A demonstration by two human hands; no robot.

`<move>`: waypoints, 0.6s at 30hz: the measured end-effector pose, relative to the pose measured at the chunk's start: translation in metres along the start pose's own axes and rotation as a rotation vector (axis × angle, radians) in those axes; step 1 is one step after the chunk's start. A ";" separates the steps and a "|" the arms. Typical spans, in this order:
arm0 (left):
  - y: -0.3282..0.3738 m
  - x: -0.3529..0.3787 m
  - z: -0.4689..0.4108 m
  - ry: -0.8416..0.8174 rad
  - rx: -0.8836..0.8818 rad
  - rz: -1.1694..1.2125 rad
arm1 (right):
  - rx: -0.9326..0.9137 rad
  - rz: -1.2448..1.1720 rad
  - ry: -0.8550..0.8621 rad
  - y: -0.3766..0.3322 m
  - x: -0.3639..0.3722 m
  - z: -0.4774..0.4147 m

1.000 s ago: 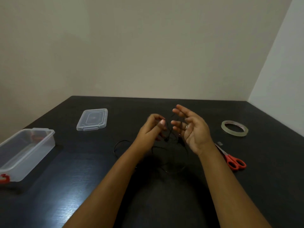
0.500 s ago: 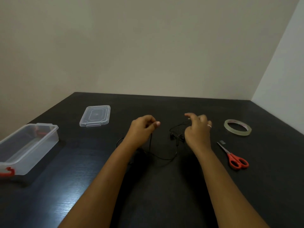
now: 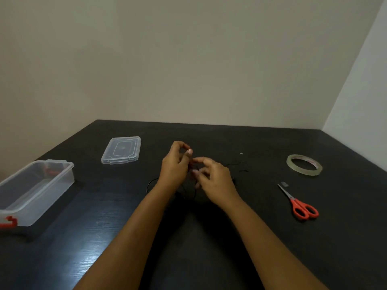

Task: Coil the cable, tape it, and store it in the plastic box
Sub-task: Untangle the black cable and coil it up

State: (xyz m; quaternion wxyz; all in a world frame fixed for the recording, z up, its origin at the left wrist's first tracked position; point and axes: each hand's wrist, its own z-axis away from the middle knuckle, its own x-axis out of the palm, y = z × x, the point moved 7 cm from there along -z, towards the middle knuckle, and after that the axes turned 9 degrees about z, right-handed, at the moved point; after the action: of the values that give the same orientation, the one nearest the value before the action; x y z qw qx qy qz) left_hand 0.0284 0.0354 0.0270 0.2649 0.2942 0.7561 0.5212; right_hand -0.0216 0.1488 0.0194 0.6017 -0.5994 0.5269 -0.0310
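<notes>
A thin black cable (image 3: 189,192) lies looped on the black table, hard to see against it, with a loose end (image 3: 238,165) trailing right. My left hand (image 3: 174,166) pinches the cable between thumb and forefinger, raised a little above the table. Close beside it, my right hand (image 3: 213,177) has its fingers curled round the cable. A clear tape roll (image 3: 304,165) lies flat at the right. The clear plastic box (image 3: 36,190) with red clips stands open at the far left, and its lid (image 3: 121,150) lies behind it.
Red-handled scissors (image 3: 299,203) lie on the right, blades pointing away, with a small scrap (image 3: 284,183) by their tip. The black table (image 3: 209,237) meets walls at the back and right; its left edge runs behind the box.
My right hand has moved left and now meets my left hand over the cable. The cable's loop between them has drawn in. The left hand has risen slightly.
</notes>
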 end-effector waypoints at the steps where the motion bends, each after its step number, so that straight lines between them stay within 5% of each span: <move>1: 0.002 0.001 0.000 -0.026 0.019 -0.023 | 0.016 -0.031 0.054 0.001 -0.006 -0.001; 8: 0.000 -0.005 -0.004 -0.310 0.040 -0.383 | 0.401 -0.086 0.449 0.058 -0.073 -0.002; 12: -0.011 -0.037 -0.013 -0.178 0.027 -0.457 | 0.515 0.005 0.568 0.079 -0.094 0.003; 15: -0.013 -0.040 -0.015 -0.135 0.022 -0.402 | 0.325 0.486 0.559 0.057 -0.090 0.002; 18: 0.001 -0.016 -0.007 -0.185 0.125 -0.402 | -0.122 0.607 0.461 0.011 -0.059 -0.001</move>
State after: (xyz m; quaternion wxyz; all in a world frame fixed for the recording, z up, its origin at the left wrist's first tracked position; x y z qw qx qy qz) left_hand 0.0346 0.0197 0.0319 0.4128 0.2002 0.8027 0.3810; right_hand -0.0550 0.1906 0.0461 0.4125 -0.4281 0.8028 0.0460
